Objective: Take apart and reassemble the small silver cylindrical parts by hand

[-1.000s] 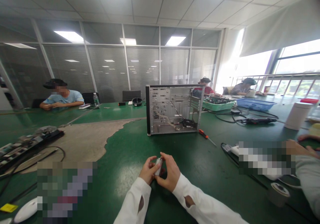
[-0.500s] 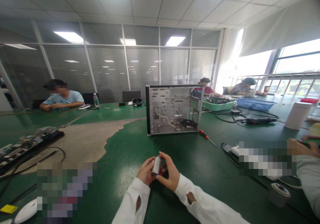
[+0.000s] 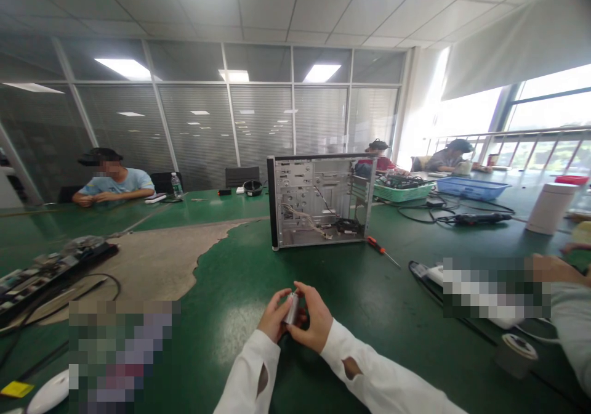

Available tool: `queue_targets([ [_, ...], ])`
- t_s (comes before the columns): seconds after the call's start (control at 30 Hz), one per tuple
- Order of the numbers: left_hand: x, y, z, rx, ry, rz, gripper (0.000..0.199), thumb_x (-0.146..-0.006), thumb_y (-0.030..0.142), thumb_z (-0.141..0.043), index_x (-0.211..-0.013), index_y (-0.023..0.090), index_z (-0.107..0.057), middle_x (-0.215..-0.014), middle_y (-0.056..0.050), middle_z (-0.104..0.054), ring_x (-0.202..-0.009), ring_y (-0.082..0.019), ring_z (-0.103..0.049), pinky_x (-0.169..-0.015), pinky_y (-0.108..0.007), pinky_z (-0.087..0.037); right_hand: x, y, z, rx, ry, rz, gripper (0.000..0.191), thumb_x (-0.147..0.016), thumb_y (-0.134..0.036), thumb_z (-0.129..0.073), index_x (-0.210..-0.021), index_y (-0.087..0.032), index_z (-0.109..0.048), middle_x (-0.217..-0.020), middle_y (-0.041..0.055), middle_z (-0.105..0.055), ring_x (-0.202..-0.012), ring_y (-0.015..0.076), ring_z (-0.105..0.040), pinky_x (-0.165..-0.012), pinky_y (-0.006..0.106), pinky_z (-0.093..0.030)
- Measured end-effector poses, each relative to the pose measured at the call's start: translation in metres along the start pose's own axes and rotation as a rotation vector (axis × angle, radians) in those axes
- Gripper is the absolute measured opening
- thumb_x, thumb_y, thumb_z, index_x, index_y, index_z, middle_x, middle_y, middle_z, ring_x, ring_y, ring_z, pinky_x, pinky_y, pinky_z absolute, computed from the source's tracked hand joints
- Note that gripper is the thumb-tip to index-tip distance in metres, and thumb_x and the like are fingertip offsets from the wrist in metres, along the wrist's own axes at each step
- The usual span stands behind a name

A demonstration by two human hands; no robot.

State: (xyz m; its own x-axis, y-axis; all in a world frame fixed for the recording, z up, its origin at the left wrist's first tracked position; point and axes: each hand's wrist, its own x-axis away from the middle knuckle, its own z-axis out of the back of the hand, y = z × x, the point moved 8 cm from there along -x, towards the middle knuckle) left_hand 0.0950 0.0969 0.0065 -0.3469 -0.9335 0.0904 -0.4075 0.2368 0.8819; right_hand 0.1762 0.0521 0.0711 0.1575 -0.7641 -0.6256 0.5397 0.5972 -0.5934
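A small silver metal cylinder (image 3: 292, 310) is tilted between my two hands, a little above the green table. My left hand (image 3: 274, 315) has its fingers closed around the left side of it. From the right, my right hand (image 3: 316, 319) grips it, with the thumb low and the fingertips near the top. Fingers cover part of the cylinder, and I cannot tell exactly what kind of part it is. Beyond my hands an open computer case (image 3: 321, 201) stands upright, cables and a black fan inside. By its right corner lies a red-and-black screwdriver (image 3: 382, 251).
Green basket (image 3: 401, 191) and blue basket (image 3: 471, 188) stand at the back right. A white power strip (image 3: 496, 309), a tape roll (image 3: 516, 355) and a co-worker's arm (image 3: 570, 315) are at right. Electronics (image 3: 55, 272) and a white mouse (image 3: 52, 392) lie left. Other people sit farther off.
My left hand has moved slightly right, closer to my right hand. The cylinder has turned a little and more of it is covered by fingers. Both hands still hold it.
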Motion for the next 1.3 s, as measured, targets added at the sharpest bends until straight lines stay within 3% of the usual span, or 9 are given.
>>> queue_targets([
  [0.17, 0.0, 0.009, 0.008, -0.196, 0.113, -0.132, 0.044, -0.053, 0.028, -0.068, -0.089, 0.016, -0.046, -0.065, -0.001, -0.057, -0.051, -0.017, -0.057, -0.047, -0.027, -0.044, -0.001, -0.002, 0.001, 0.051, 0.021, 0.018, 0.071, -0.05, -0.019, -0.056, -0.116, -0.015, -0.03, -0.099, 0.0083, -0.044, -0.091, 0.0222, -0.043, -0.082, 0.038, -0.036],
  [0.3, 0.0, 0.013, 0.01, -0.277, 0.117, -0.188, 0.042, -0.049, 0.023, -0.071, -0.085, 0.016, -0.049, -0.065, -0.002, -0.058, -0.053, -0.016, -0.058, -0.052, -0.026, -0.044, -0.001, 0.002, 0.006, 0.087, 0.103, 0.005, 0.068, -0.05, -0.016, -0.054, -0.114, -0.015, -0.032, -0.099, 0.0093, -0.044, -0.091, 0.0232, -0.043, -0.082, 0.04, -0.035],
  [0.57, -0.005, 0.003, 0.015, -0.08, 0.103, -0.106, 0.042, -0.049, 0.026, -0.072, -0.082, 0.014, -0.048, -0.059, -0.002, -0.06, -0.051, -0.019, -0.059, -0.049, -0.027, -0.044, 0.0, -0.002, 0.003, 0.095, 0.048, 0.048, 0.065, -0.056, -0.024, -0.059, -0.115, -0.015, -0.032, -0.108, 0.0116, -0.042, -0.101, 0.0245, -0.039, -0.087, 0.041, -0.033],
  [0.87, -0.002, -0.002, 0.017, 0.031, 0.111, 0.037, 0.033, -0.055, 0.027, -0.066, -0.08, 0.014, -0.05, -0.058, -0.005, -0.061, -0.054, -0.021, -0.061, -0.042, -0.024, -0.042, 0.001, -0.001, 0.001, -0.021, 0.011, 0.037, 0.068, -0.056, -0.017, -0.058, -0.117, -0.016, -0.03, -0.11, 0.011, -0.041, -0.103, 0.0242, -0.039, -0.083, 0.04, -0.038],
  [1.3, 0.004, -0.002, 0.006, 0.096, -0.027, 0.147, 0.027, -0.067, 0.027, -0.053, -0.087, 0.009, -0.05, -0.064, -0.012, -0.064, -0.067, -0.024, -0.062, -0.045, -0.023, -0.043, -0.001, 0.008, 0.0, -0.103, 0.003, -0.028, 0.069, -0.052, -0.015, -0.059, -0.115, -0.018, -0.03, -0.106, 0.0089, -0.042, -0.097, 0.022, -0.043, -0.075, 0.033, -0.042],
])
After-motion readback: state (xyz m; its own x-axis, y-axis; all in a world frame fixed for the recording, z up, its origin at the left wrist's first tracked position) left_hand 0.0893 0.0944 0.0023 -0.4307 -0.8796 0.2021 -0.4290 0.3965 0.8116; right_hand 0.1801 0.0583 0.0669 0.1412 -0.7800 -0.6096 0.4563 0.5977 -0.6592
